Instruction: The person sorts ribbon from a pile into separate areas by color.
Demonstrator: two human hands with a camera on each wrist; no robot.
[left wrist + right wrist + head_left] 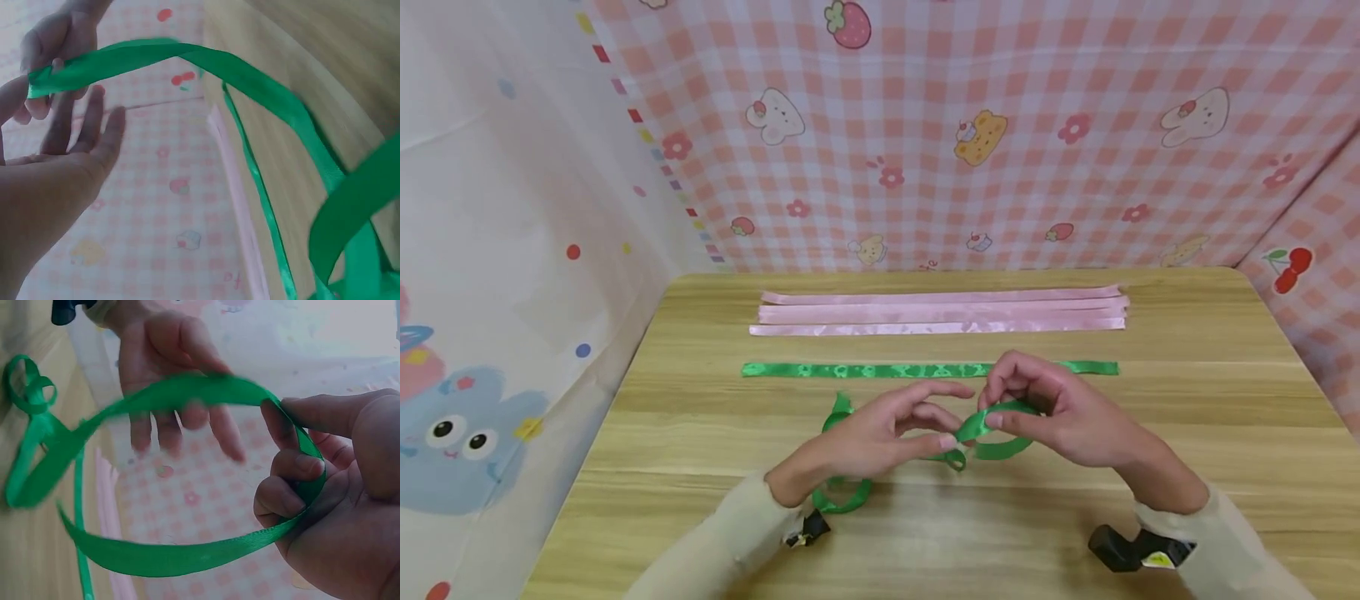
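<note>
My right hand (1075, 412) pinches a green satin ribbon (187, 553) between thumb and fingers, with a loop of it curving round the fingers. Close by on the left, my left hand (880, 429) has its fingers loosely extended, the thumb tip right at the ribbon. In the right wrist view the left hand's fingers (228, 440) spread behind the ribbon band. The rest of this ribbon trails leftward under the left hand and lies in curls on the table, partly hidden by the left wrist.
A second green ribbon (865, 371) lies straight across the wooden table (700, 433), partly hidden behind the right hand. Beyond it several pink ribbons (880, 313) are laid side by side. A pink checked cloth (880, 100) hangs at the back.
</note>
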